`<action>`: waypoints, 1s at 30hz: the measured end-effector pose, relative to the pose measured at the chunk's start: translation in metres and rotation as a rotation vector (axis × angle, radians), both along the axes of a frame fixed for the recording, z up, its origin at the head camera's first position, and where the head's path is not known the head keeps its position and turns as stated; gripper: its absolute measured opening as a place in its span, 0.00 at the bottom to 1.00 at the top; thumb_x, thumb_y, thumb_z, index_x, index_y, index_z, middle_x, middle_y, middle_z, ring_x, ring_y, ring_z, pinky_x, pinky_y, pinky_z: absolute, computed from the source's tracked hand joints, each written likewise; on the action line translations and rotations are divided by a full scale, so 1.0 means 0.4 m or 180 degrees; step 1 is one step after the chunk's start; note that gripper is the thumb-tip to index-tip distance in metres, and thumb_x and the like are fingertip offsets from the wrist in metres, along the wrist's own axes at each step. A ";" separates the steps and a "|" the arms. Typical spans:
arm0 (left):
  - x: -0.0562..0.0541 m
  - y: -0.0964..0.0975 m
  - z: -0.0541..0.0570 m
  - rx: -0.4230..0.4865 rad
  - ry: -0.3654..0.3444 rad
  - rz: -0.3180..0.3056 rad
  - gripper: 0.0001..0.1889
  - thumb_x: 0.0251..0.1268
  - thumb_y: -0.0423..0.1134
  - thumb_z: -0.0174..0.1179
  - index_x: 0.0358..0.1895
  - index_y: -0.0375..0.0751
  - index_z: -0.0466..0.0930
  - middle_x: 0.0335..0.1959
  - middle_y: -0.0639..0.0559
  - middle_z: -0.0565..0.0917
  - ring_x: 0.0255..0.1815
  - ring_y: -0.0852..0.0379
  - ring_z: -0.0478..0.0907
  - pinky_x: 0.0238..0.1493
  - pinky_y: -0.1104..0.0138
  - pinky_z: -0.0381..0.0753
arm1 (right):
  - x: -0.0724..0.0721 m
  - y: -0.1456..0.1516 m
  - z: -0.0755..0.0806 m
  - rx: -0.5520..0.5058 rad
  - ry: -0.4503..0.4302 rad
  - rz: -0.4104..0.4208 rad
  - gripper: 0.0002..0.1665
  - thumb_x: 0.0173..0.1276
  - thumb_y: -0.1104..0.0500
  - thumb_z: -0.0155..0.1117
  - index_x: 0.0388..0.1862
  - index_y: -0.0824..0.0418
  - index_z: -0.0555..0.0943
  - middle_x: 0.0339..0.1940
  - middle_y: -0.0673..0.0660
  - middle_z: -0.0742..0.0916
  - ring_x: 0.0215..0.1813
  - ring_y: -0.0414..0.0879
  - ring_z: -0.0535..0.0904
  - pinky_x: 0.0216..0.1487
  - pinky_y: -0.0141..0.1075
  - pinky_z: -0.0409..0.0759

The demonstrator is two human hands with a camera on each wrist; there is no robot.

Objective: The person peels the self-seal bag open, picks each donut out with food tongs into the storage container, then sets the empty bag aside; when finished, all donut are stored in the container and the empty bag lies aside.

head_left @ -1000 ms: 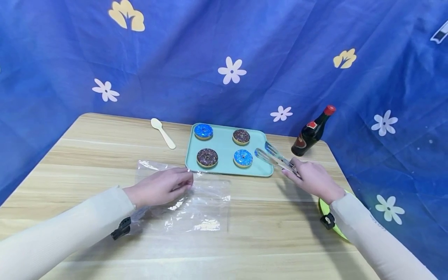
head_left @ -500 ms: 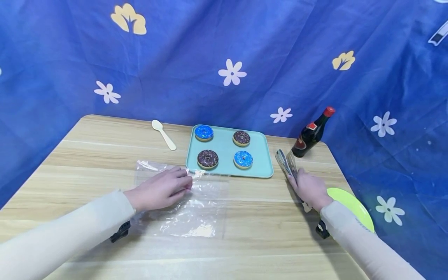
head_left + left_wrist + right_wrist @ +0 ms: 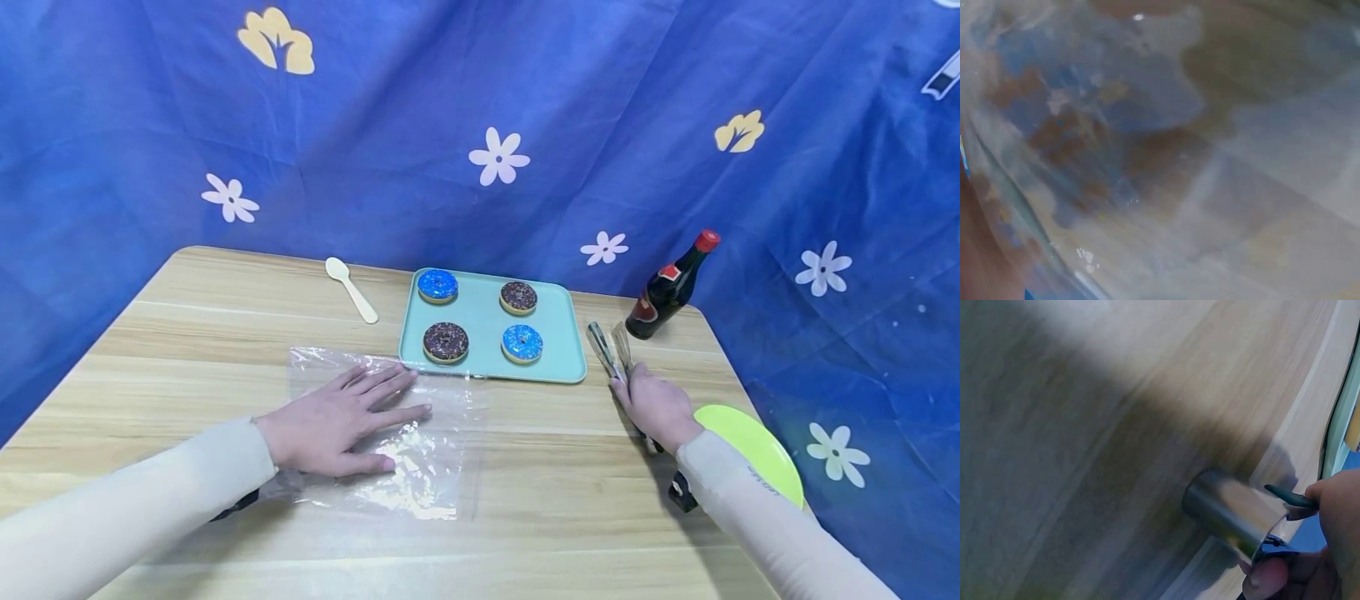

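My left hand [image 3: 341, 427] lies with its fingers spread over a clear plastic bag [image 3: 427, 479] on the table. The shiny bag fills most of the left wrist view. On the right my right hand [image 3: 660, 408] grips metal tongs [image 3: 602, 346], whose two arms point away toward the back. The tongs' metal end [image 3: 1229, 509] shows close to the wood in the right wrist view, beside the thumb. A pale green tray [image 3: 558, 321] holds a blue donut [image 3: 438, 285], another blue donut [image 3: 522, 343], a chocolate donut [image 3: 518, 297] and a second chocolate donut [image 3: 446, 342].
Behind the right hand stands a dark bottle [image 3: 667, 292] with a red cap. A lime green plate [image 3: 757, 450] sits at the right edge, partly behind the forearm. A cream spoon [image 3: 352, 290] lies left of the tray. Blue flowered cloth [image 3: 390, 125] hangs behind the table [image 3: 195, 333].
The right hand has drawn the tongs off the tray's right end and down to the table beside it. The left hand's curled fingers have straightened and spread over the bag.
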State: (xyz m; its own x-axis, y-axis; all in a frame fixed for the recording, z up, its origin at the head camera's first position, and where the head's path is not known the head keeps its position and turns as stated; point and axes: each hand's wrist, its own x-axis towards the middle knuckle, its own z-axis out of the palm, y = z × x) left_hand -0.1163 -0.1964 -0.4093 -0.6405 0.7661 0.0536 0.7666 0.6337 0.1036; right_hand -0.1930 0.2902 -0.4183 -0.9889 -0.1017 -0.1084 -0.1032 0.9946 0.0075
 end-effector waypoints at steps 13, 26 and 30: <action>0.030 -0.022 -0.034 -0.0085 0.0190 0.0134 0.38 0.73 0.72 0.49 0.81 0.62 0.63 0.83 0.38 0.63 0.81 0.36 0.65 0.74 0.32 0.64 | 0.000 -0.010 0.017 -0.0063 -0.0166 -0.0127 0.27 0.84 0.40 0.49 0.42 0.64 0.71 0.22 0.58 0.80 0.21 0.52 0.77 0.19 0.42 0.70; 0.038 -0.023 -0.035 -0.0089 0.0063 0.0230 0.39 0.73 0.72 0.49 0.82 0.62 0.61 0.84 0.39 0.60 0.82 0.35 0.62 0.74 0.31 0.63 | -0.005 -0.008 0.032 -0.0104 -0.0251 -0.0118 0.31 0.81 0.36 0.51 0.39 0.64 0.74 0.23 0.58 0.80 0.22 0.50 0.78 0.19 0.41 0.70; 0.038 -0.024 -0.022 -0.0064 -0.0102 0.0266 0.39 0.73 0.72 0.50 0.82 0.62 0.62 0.83 0.38 0.61 0.82 0.33 0.63 0.75 0.31 0.63 | -0.019 -0.006 0.061 -0.0115 -0.0198 -0.0059 0.37 0.79 0.30 0.50 0.40 0.66 0.75 0.23 0.58 0.81 0.21 0.51 0.78 0.18 0.41 0.70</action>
